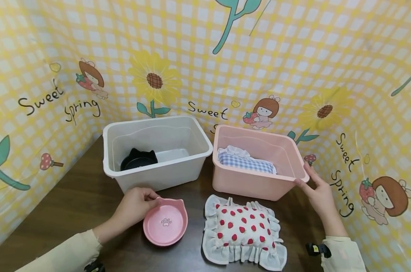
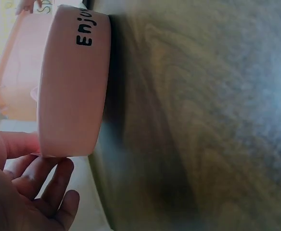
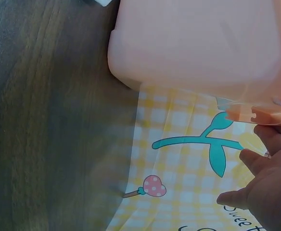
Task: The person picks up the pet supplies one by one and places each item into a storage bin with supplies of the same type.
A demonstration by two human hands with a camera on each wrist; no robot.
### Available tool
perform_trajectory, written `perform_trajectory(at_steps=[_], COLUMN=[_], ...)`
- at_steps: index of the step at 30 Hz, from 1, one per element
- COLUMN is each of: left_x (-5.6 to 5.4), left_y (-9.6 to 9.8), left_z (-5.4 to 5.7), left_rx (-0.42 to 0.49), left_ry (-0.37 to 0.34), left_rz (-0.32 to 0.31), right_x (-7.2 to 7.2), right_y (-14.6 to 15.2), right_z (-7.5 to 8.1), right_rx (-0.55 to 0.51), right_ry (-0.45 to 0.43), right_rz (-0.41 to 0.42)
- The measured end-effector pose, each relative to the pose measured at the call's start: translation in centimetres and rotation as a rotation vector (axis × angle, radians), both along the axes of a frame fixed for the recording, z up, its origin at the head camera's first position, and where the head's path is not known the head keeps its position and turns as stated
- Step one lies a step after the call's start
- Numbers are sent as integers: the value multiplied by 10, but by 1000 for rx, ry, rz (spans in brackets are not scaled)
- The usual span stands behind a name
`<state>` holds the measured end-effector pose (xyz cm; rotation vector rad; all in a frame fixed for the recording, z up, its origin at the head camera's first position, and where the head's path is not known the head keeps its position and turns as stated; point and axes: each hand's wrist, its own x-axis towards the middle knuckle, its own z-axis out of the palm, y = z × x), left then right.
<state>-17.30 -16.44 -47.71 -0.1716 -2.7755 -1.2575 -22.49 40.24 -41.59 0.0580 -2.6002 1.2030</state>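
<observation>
A pink cat-eared bowl (image 1: 165,223) with a paw print inside is pinched at its far rim by my left hand (image 1: 137,207). In the left wrist view, lettering runs along the side of the bowl (image 2: 75,86); whether its base touches the table I cannot tell. At the right, my right hand (image 1: 319,192) holds the near right corner of a pink bin (image 1: 253,185), thumb in front and fingers at the side rim. Inside that bin lies a blue checked pillow (image 1: 246,162). Between the hands, a strawberry-print pillow (image 1: 242,226) with white ruffles lies on the table.
A white bin (image 1: 161,175) stands left of the pink one, with a black cat-eared bowl (image 1: 139,158) inside. Both bins are at the back of the dark wooden table (image 1: 79,200), close to a yellow checked cloth backdrop (image 1: 198,68).
</observation>
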Motion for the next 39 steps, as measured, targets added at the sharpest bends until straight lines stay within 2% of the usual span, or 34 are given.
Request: perform_trajectory(at_steps=[5, 11, 18, 26, 32, 39], left_x=[5, 15, 26, 29, 25, 7], left_y=[2, 6, 10, 8, -1, -9], left_z=[15, 37, 74, 118, 154, 189], left_rx=[5, 20, -3, -48, -120, -246], left_ry=[40, 32, 52, 119, 259, 489], left_rz=[-10, -48, -120, -178, -220, -314], right_x=[-1, -1, -2, -1, 0, 0], right_y=[0, 2, 4, 5, 4, 5], right_z=[2, 4, 5, 5, 6, 6], right_rx=[-14, -13, 4, 39, 55, 69], right_ry=[-13, -44, -45, -68, -71, -93], right_rz=[-11, -22, -17, -43, -37, -33])
